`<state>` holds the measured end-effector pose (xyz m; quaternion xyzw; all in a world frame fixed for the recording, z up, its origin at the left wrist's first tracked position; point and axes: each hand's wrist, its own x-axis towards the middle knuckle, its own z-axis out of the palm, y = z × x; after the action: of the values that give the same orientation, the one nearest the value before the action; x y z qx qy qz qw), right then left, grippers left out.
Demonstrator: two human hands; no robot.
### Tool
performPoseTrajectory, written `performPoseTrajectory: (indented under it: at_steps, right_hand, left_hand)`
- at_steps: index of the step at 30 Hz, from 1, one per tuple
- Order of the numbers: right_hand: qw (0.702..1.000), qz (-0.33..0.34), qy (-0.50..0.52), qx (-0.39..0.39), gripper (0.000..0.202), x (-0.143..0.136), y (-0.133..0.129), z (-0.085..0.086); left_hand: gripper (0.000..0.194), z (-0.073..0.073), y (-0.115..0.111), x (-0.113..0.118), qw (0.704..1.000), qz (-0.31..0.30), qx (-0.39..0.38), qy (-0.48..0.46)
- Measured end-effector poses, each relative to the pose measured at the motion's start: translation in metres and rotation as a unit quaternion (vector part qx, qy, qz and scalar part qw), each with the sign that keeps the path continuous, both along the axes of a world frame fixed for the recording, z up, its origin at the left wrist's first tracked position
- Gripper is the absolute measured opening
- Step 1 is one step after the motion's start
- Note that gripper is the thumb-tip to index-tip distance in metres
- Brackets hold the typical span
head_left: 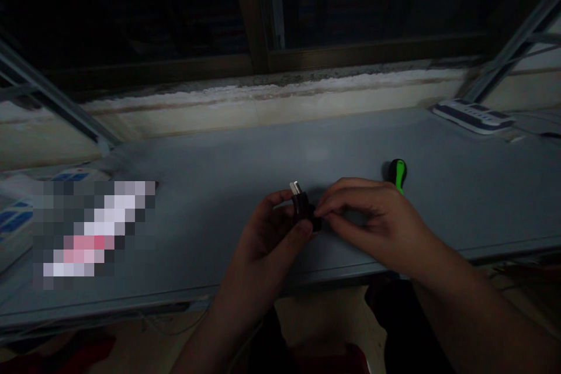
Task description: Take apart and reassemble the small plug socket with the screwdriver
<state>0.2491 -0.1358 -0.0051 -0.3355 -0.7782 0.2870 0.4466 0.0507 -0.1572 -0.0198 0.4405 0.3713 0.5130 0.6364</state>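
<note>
A small black power plug (pixel 300 205) with flat metal prongs pointing up and away is held over the tabletop. My left hand (pixel 274 234) is closed around it, thumb pressed on its near side. At the plug's right side, my right hand (pixel 372 216) has thumb and fingertips pinched together, touching or almost touching the dark body. What lies between those fingertips is too small and dark to make out. Just beyond my right hand rests a green and black handle (pixel 399 173), like a screwdriver's, partly hidden by the hand.
The grey table (pixel 197 187) runs along a wall below a dark window. A white and dark power strip (pixel 473 115) lies at the far right, with cables beside it. On the left are a blurred-out patch (pixel 100 228) and white and blue items (pixel 17 222).
</note>
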Motion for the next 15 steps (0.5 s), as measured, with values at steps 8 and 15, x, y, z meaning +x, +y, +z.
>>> performPoseTrajectory:
  at_steps: [8,15]
  right_hand:
    - [1.000,-0.023,-0.018,0.003,0.011,-0.0008,-0.0007,0.0029]
    - [1.000,-0.005,-0.018,0.007,0.010,0.0008,-0.0005,0.0021]
  left_hand:
    - [0.036,0.0027,0.0003,0.0004,1.000,-0.015,0.005,0.001]
    - [0.034,0.0000,-0.0004,-0.0003,1.000,-0.006,0.008,0.005]
